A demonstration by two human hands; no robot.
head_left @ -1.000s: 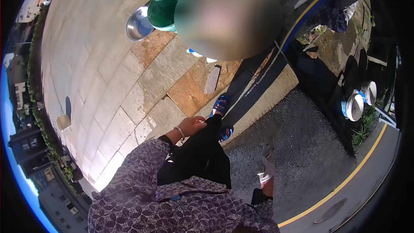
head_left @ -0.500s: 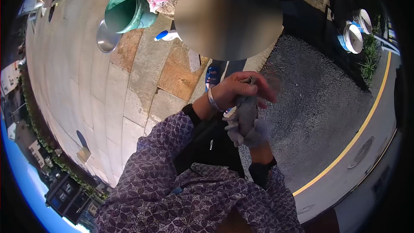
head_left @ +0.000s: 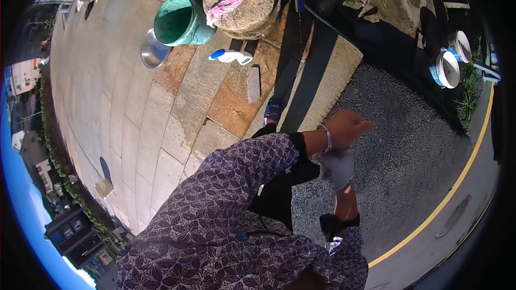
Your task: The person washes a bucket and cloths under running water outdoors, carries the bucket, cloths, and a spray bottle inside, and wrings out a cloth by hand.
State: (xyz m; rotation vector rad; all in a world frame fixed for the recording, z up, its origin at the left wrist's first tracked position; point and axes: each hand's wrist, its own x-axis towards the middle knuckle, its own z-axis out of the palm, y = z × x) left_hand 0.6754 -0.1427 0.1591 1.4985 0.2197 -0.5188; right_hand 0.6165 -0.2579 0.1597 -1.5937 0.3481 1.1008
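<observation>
My bare left hand (head_left: 346,129), with a bracelet at its wrist, is closed, reaching across in front of my right hand. What its fingers hold, if anything, is hidden. My right hand (head_left: 337,169) is just below it, covered by a pale grey glove (head_left: 339,171) that ends near the wrist. The left hand and wrist cover the right fingers, so their shape does not show. Both hands are above the dark gravel (head_left: 398,145).
On the paving stand a green bucket (head_left: 201,29), a metal basin (head_left: 154,53) and a white spray bottle with a blue top (head_left: 236,57). A pink-and-white cloth (head_left: 226,8) lies on a round stone (head_left: 252,19). Two white buckets (head_left: 447,70) stand at the right.
Both hands have shifted to the right, and my left hand has gone from partly spread fingers around the grey glove to a closed shape. The view has moved, uncovering the round stone.
</observation>
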